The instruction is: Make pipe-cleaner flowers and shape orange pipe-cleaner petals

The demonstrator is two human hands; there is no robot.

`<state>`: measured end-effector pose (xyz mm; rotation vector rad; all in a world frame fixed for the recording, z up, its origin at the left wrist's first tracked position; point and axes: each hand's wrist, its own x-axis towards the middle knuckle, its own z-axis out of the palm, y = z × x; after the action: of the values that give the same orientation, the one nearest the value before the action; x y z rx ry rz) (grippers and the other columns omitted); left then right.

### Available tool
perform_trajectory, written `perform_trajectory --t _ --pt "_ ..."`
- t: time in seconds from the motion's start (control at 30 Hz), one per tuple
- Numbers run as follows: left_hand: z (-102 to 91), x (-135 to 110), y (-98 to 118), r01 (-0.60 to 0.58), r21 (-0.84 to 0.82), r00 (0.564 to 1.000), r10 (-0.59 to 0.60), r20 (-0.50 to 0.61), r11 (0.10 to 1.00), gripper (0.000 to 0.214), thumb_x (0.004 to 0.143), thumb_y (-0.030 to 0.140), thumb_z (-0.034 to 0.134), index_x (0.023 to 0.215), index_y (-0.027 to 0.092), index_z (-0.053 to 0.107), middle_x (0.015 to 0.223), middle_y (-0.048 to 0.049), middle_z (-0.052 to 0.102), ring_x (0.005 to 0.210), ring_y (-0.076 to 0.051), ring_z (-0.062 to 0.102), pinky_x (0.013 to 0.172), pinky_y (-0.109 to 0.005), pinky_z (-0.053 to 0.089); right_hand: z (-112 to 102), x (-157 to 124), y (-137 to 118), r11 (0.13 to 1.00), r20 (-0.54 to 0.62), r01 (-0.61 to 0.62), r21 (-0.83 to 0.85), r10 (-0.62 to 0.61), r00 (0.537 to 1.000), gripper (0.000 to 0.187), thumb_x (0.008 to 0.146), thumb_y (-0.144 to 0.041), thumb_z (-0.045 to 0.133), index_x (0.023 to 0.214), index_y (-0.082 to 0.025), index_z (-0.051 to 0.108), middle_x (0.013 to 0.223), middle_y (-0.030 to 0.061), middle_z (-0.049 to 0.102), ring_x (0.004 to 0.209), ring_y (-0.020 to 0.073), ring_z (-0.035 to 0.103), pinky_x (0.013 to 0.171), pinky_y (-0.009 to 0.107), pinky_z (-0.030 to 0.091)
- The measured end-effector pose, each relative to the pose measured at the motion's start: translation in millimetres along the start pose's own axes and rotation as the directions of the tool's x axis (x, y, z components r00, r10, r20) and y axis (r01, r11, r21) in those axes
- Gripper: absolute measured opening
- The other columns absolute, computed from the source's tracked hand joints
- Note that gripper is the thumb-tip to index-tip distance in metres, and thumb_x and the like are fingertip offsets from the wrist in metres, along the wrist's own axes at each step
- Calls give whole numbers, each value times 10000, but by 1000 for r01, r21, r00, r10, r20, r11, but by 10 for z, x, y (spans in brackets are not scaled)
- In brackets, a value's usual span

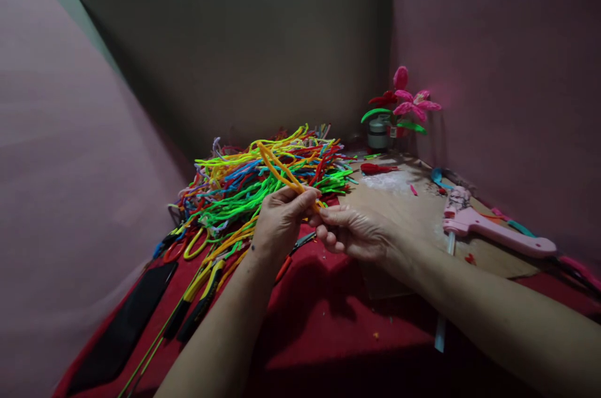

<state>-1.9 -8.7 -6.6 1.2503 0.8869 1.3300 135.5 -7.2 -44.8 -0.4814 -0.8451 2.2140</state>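
Note:
My left hand [284, 216] pinches an orange pipe cleaner [278, 166] that is bent into a long narrow loop, its rounded end pointing up and away to the left. Close beside it, my right hand [352, 232] is closed with thumb and finger on the lower ends of the same pipe cleaner. The fingers partly hide those ends. Behind both hands lies a large heap of pipe cleaners [235, 198] in yellow, green, blue, red and orange.
Black-and-yellow pliers [201, 301] and a black phone-like slab [124, 326] lie at left on the red cloth [328, 335]. A pink glue gun [498, 232] rests on the brown board [399, 204] at right. Pink fuzzy flowers [416, 104] stand behind.

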Motion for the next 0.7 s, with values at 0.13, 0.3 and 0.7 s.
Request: perform_trajectory --t 0.13,0.3,0.7 --pt "-39 8 -7 16 16 999 -17 47 1000 147 642 233 715 710 117 653 534 14 561 447 -60 491 444 -177 385 16 6 -10 998 -51 11 -57 -13 999 153 835 -151 487 735 -103 592 540 20 573 422 57 477 399 167 332" --pt "-67 7 -8 8 76 1000 -9 8 997 168 625 248 720 685 119 631 528 16 552 432 -64 480 434 -183 382 5 10 -22 980 40 110 -168 -104 994 203 842 -260 490 792 -102 607 651 67 624 489 94 532 448 207 399" --pt "-22 -15 -17 -31 208 999 22 48 978 165 686 266 666 727 114 619 511 20 529 417 -54 419 397 -178 318 97 -48 -21 803 -114 235 -548 -350 930 266 680 -385 618 642 -123 641 496 12 586 384 69 428 378 209 303"
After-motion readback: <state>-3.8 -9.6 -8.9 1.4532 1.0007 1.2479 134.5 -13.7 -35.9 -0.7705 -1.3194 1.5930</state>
